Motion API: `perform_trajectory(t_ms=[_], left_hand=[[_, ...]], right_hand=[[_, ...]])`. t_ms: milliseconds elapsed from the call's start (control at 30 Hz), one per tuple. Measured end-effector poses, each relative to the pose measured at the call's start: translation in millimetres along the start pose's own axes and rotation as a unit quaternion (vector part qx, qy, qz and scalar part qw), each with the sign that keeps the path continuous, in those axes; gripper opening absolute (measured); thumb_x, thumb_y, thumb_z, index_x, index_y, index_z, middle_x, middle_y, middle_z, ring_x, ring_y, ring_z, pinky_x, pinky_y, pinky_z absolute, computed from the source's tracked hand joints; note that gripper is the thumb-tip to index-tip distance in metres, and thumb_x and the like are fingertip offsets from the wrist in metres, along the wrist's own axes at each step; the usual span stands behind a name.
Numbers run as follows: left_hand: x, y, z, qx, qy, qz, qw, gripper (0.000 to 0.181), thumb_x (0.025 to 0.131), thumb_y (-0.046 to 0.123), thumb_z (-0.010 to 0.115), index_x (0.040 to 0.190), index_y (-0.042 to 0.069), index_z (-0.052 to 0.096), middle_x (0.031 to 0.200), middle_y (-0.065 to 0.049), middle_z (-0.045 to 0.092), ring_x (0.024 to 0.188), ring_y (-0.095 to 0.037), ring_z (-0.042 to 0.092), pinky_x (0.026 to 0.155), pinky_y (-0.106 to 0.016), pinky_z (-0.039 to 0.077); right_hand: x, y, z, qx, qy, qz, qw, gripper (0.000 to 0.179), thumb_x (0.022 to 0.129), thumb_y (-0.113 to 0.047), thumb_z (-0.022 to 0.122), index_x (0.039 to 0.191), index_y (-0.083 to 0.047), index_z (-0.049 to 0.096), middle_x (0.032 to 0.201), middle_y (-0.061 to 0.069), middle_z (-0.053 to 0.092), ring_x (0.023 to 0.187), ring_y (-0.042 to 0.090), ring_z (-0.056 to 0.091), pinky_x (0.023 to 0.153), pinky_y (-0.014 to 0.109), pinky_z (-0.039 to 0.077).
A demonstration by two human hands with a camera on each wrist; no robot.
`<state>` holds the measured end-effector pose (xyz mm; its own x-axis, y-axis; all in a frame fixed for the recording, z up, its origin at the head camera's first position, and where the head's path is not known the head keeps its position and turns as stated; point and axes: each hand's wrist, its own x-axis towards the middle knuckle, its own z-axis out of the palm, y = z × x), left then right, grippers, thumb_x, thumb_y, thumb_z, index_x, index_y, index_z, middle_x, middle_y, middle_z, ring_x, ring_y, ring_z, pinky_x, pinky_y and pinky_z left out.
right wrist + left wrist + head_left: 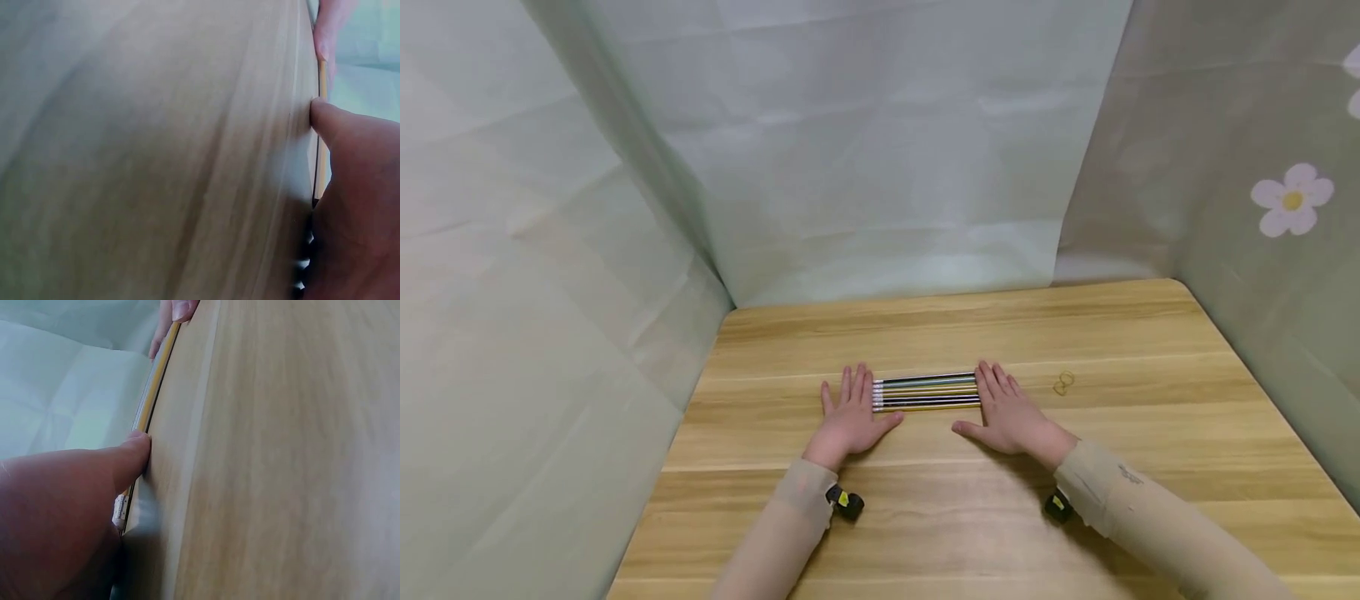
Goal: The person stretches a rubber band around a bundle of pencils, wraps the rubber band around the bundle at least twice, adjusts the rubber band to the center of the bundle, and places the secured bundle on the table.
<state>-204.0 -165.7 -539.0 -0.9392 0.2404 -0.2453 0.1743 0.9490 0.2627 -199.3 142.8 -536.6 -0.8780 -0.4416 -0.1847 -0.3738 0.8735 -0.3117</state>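
Note:
Several striped pencils [927,392] lie side by side in a flat row on the wooden table, their white eraser ends to the left. Against those ends lies my left hand [850,421], palm down with straight fingers, its thumb [134,450] along the nearest yellow pencil [164,369]. My right hand [1009,417] lies flat at the opposite ends, fingers straight and thumb spread toward me. From the right wrist view, that thumb [325,112] stands beside the row's near edge. The pencils' right tips are hidden or hard to make out there.
Two thin yellowish rubber bands [1063,382] lie to the right of my right hand. Pale fabric walls [880,167] enclose the wooden table [925,517] at the back and both sides. A dark wrist camera [850,505] sits under each sleeve.

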Motion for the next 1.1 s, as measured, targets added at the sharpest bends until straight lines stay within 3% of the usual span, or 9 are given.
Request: perform_trajectory(t_ms=[267, 500, 633, 767, 933, 1100], left_hand=[[3.7, -3.3, 7.3, -0.009, 0.007, 0.007, 0.9999, 0.114, 0.099, 0.082, 0.041, 0.169, -0.001, 0.005, 0.178, -0.017, -0.010, 0.162, -0.037, -0.017, 0.120, -0.069, -0.017], [1.7, -2.5, -3.1, -0.025, 0.011, 0.015, 0.9995, 0.110, 0.102, 0.075, 0.048, 0.168, -0.005, 0.011, 0.177, -0.021, -0.003, 0.163, -0.039, -0.012, 0.121, -0.068, -0.015], [-0.7, -2.9, -11.3, -0.069, -0.001, 0.020, 0.9974, 0.106, 0.104, 0.071, 0.048, 0.168, -0.006, 0.012, 0.177, -0.022, -0.001, 0.163, -0.040, -0.011, 0.121, -0.069, -0.014], [-5.1, -4.4, -18.5, -0.120, 0.003, 0.020, 0.9926, 0.101, 0.106, 0.066, 0.048, 0.167, -0.007, 0.015, 0.176, -0.024, 0.007, 0.163, -0.042, -0.008, 0.121, -0.071, -0.010], [-8.5, -5.5, -21.7, -0.136, 0.021, 0.015, 0.9903, 0.098, 0.107, 0.064, 0.049, 0.166, -0.007, 0.019, 0.174, -0.025, 0.017, 0.163, -0.044, -0.002, 0.123, -0.072, -0.005], [-8.7, -2.7, -21.4, -0.152, 0.025, 0.029, 0.9876, 0.093, 0.109, 0.059, 0.050, 0.165, -0.009, 0.023, 0.172, -0.027, 0.022, 0.162, -0.047, 0.002, 0.124, -0.070, 0.002]], right_hand=[[-2.8, 7, 3, 0.011, 0.011, -0.021, 0.9997, 0.108, 0.105, -0.068, 0.051, 0.165, 0.012, 0.010, 0.174, 0.030, 0.002, 0.161, 0.049, 0.002, 0.127, 0.061, 0.009], [-1.1, 16, 0, 0.037, 0.020, -0.058, 0.9974, 0.101, 0.107, -0.060, 0.053, 0.164, 0.013, 0.012, 0.173, 0.032, 0.004, 0.160, 0.051, 0.004, 0.127, 0.063, 0.010], [-3.5, 23, -12, 0.081, 0.009, -0.073, 0.9940, 0.094, 0.109, -0.051, 0.057, 0.164, 0.013, 0.015, 0.172, 0.033, 0.007, 0.159, 0.052, 0.006, 0.127, 0.062, 0.011], [-8.0, 30, -26, 0.144, -0.004, -0.068, 0.9873, 0.082, 0.111, -0.041, 0.058, 0.163, 0.012, 0.024, 0.172, 0.032, 0.013, 0.159, 0.051, 0.010, 0.126, 0.063, 0.014], [-14.5, 38, -32, 0.199, -0.007, -0.053, 0.9785, 0.071, 0.114, -0.037, 0.054, 0.162, 0.010, 0.030, 0.171, 0.031, 0.020, 0.158, 0.051, 0.016, 0.125, 0.064, 0.018], [-23.0, 42, -27, 0.199, 0.010, -0.043, 0.9791, 0.071, 0.113, -0.040, 0.054, 0.162, 0.008, 0.034, 0.172, 0.027, 0.022, 0.158, 0.048, 0.019, 0.125, 0.064, 0.020]])
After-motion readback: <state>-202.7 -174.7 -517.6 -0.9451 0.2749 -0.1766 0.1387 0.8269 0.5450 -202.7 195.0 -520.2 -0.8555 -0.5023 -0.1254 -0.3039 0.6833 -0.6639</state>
